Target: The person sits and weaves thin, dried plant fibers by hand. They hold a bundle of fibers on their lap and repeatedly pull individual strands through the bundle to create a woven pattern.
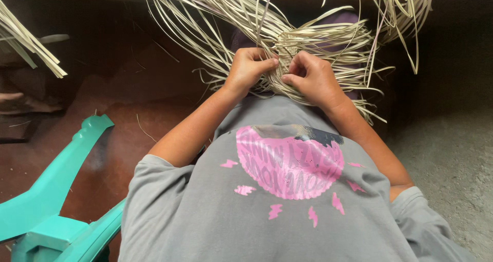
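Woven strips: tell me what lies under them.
Under the woven strips a purple patch shows through, perhaps cloth. Both hands, left and right, pinch the weave from above. The rest beneath is covered by strips and hands.

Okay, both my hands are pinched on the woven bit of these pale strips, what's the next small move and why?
Probably pull the strip under your right hand snug toward the left hand. Both hands pinch the woven patch close together, while loose strip ends fan out unwoven all around it, so the weave likely needs tightening before another strip goes in.
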